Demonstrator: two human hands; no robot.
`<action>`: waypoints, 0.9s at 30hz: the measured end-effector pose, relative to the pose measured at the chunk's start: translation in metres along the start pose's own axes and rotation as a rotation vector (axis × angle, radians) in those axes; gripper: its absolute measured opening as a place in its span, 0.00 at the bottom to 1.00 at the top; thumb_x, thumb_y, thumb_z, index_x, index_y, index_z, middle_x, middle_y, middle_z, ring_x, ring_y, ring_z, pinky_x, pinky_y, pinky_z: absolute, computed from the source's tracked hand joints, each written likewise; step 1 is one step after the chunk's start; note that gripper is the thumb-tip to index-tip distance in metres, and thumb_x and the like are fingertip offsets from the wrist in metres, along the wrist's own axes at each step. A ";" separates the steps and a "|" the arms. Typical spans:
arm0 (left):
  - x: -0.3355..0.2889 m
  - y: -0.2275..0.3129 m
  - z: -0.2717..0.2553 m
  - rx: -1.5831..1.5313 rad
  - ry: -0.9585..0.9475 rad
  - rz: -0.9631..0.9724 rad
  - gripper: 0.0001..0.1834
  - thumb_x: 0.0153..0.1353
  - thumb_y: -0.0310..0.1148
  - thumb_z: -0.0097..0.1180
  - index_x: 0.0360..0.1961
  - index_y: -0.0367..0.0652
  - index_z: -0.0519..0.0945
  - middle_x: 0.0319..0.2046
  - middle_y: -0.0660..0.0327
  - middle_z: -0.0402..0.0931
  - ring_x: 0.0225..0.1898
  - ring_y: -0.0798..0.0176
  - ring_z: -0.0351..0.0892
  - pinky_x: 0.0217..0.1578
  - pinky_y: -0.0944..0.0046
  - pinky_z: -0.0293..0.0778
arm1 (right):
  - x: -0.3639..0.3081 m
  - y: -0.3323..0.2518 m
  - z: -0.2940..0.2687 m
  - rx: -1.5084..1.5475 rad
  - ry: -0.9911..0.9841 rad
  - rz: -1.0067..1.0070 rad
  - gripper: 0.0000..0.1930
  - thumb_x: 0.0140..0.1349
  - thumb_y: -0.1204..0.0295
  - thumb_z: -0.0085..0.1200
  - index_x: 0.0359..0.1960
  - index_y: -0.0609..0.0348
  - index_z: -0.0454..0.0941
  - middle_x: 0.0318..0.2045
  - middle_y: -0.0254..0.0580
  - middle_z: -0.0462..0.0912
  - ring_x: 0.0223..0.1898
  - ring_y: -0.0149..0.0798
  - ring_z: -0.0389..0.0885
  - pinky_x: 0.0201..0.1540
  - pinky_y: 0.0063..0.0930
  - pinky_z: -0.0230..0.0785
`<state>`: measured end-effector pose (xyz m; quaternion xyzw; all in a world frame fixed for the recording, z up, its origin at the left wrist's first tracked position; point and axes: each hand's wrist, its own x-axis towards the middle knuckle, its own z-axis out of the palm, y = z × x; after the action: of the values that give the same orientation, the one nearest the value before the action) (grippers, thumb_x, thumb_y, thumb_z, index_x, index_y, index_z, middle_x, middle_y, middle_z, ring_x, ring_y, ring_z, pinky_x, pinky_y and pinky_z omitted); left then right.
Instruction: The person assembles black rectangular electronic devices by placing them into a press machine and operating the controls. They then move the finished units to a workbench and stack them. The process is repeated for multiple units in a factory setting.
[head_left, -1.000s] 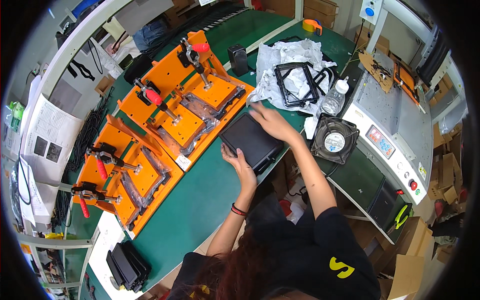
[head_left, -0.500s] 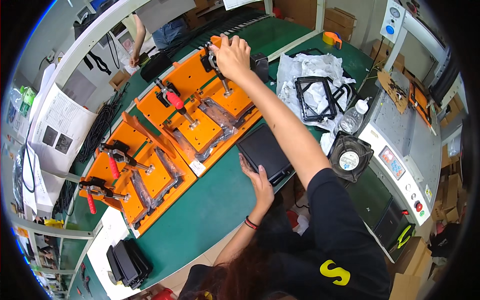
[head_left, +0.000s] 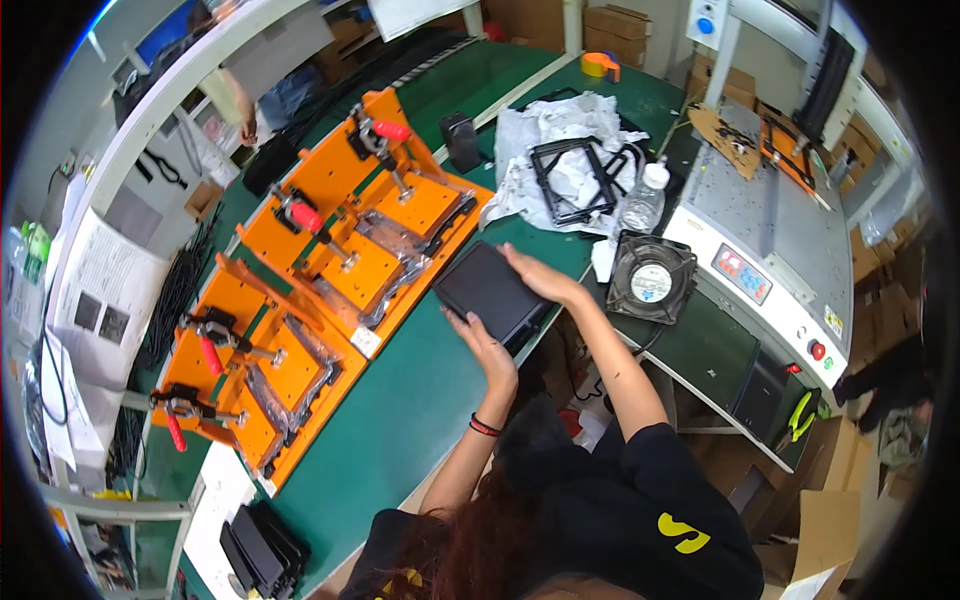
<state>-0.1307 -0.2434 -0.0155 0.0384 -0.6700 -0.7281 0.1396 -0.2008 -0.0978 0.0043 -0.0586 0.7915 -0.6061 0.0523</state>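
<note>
A flat black rectangular panel [head_left: 492,292] is held between my two hands over the green bench, just right of the orange jig. My left hand [head_left: 484,350] grips its near left edge, thumb and fingers along the side. Around its upper right edge lies my right hand [head_left: 540,276], with the fingertips near the far corner. The orange clamping jig [head_left: 365,340] has several toggle clamps; a red clamp handle [head_left: 392,131] sits at its far end. Film-wrapped dark strips [head_left: 385,240] lie in the jig slots.
Right of the panel, white crumpled sheeting [head_left: 520,150] carries a black frame [head_left: 572,180]. Nearby are a clear bottle [head_left: 643,200], a square fan [head_left: 651,282] and a white-grey machine [head_left: 745,265]. Stacked black panels [head_left: 264,550] lie near left. Another person's arm [head_left: 242,110] shows beyond the bench.
My right hand has left the far clamp and come down onto the black panel. That clamp's red handle now shows, swung outward. The view has shifted.
</note>
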 end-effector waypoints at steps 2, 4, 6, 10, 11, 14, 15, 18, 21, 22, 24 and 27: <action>-0.001 -0.011 0.004 0.042 -0.019 0.063 0.32 0.72 0.42 0.30 0.67 0.28 0.43 0.70 0.46 0.37 0.71 0.53 0.36 0.68 0.59 0.34 | -0.001 -0.002 0.000 0.035 -0.033 -0.017 0.38 0.70 0.45 0.21 0.63 0.72 0.56 0.65 0.56 0.57 0.68 0.43 0.52 0.69 0.31 0.43; -0.004 -0.004 0.006 0.070 0.059 0.129 0.30 0.69 0.37 0.34 0.66 0.28 0.50 0.67 0.47 0.50 0.67 0.55 0.50 0.67 0.60 0.42 | 0.004 0.000 0.001 0.043 -0.096 -0.093 0.35 0.71 0.48 0.23 0.63 0.71 0.56 0.65 0.54 0.58 0.66 0.42 0.55 0.68 0.31 0.44; -0.004 0.005 0.000 0.074 0.046 0.135 0.29 0.68 0.37 0.36 0.64 0.25 0.54 0.64 0.42 0.52 0.63 0.52 0.55 0.65 0.57 0.47 | 0.009 -0.015 0.004 -0.106 -0.159 -0.122 0.31 0.73 0.54 0.23 0.59 0.73 0.62 0.62 0.55 0.64 0.63 0.45 0.61 0.66 0.33 0.49; -0.007 0.001 0.008 -0.045 -0.034 0.109 0.29 0.71 0.39 0.32 0.64 0.26 0.53 0.64 0.39 0.52 0.61 0.48 0.58 0.64 0.54 0.53 | 0.023 -0.002 -0.012 -0.201 -0.157 -0.174 0.29 0.72 0.56 0.26 0.63 0.67 0.57 0.66 0.57 0.55 0.67 0.51 0.54 0.68 0.36 0.45; -0.011 0.005 0.011 -0.104 -0.081 0.084 0.29 0.70 0.40 0.34 0.63 0.27 0.56 0.63 0.40 0.54 0.59 0.49 0.60 0.63 0.55 0.55 | 0.016 0.006 -0.023 -0.249 -0.098 -0.254 0.27 0.71 0.57 0.29 0.62 0.68 0.60 0.64 0.59 0.58 0.65 0.54 0.58 0.66 0.38 0.51; -0.004 -0.017 -0.014 0.117 -0.020 0.380 0.21 0.67 0.39 0.43 0.47 0.27 0.67 0.47 0.47 0.68 0.45 0.55 0.67 0.52 0.57 0.63 | -0.043 -0.042 -0.027 -0.509 0.252 -0.366 0.19 0.67 0.63 0.42 0.51 0.68 0.68 0.48 0.66 0.72 0.50 0.60 0.72 0.50 0.46 0.68; -0.010 -0.016 -0.011 0.105 -0.033 0.495 0.21 0.67 0.38 0.43 0.48 0.27 0.66 0.47 0.47 0.67 0.45 0.55 0.67 0.53 0.57 0.63 | -0.078 -0.062 -0.033 -0.269 0.229 -0.387 0.20 0.67 0.65 0.44 0.53 0.69 0.66 0.47 0.64 0.74 0.49 0.58 0.73 0.51 0.46 0.66; -0.061 0.011 0.022 -0.046 -0.307 0.632 0.22 0.67 0.38 0.42 0.50 0.26 0.63 0.49 0.45 0.66 0.47 0.53 0.67 0.53 0.56 0.63 | -0.209 -0.108 -0.050 -0.247 0.455 -0.724 0.20 0.66 0.63 0.45 0.52 0.66 0.70 0.43 0.53 0.78 0.45 0.52 0.76 0.47 0.41 0.69; -0.132 0.028 0.074 -0.253 -0.771 0.563 0.24 0.67 0.37 0.42 0.53 0.25 0.60 0.50 0.43 0.64 0.49 0.52 0.68 0.54 0.55 0.63 | -0.382 -0.115 -0.089 -0.876 1.130 -0.568 0.11 0.65 0.67 0.47 0.42 0.55 0.80 0.35 0.37 0.81 0.35 0.41 0.79 0.40 0.35 0.71; -0.151 0.033 0.091 -0.286 -0.917 0.550 0.24 0.67 0.37 0.42 0.54 0.25 0.59 0.50 0.43 0.64 0.49 0.51 0.68 0.54 0.55 0.63 | -0.441 -0.110 -0.094 -1.225 1.298 -0.309 0.13 0.52 0.73 0.51 0.41 0.54 0.79 0.34 0.35 0.81 0.31 0.38 0.78 0.32 0.32 0.70; -0.176 0.042 0.124 -0.262 -1.167 0.581 0.22 0.67 0.34 0.41 0.55 0.25 0.58 0.50 0.42 0.65 0.49 0.50 0.68 0.54 0.54 0.63 | -0.554 -0.114 -0.075 -1.471 1.503 0.457 0.15 0.47 0.76 0.51 0.39 0.56 0.78 0.36 0.38 0.81 0.34 0.42 0.78 0.35 0.32 0.71; -0.196 0.057 0.177 -0.046 -1.487 0.759 0.22 0.66 0.28 0.41 0.57 0.26 0.58 0.51 0.42 0.66 0.53 0.49 0.67 0.56 0.54 0.61 | -0.689 -0.139 -0.032 -1.279 2.258 0.651 0.09 0.65 0.77 0.39 0.43 0.63 0.70 0.37 0.48 0.79 0.40 0.48 0.79 0.45 0.34 0.70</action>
<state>0.0225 -0.0264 0.0326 -0.6834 -0.5398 -0.4807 -0.1027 0.4790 0.0042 0.1549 0.6471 0.5217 0.1922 -0.5216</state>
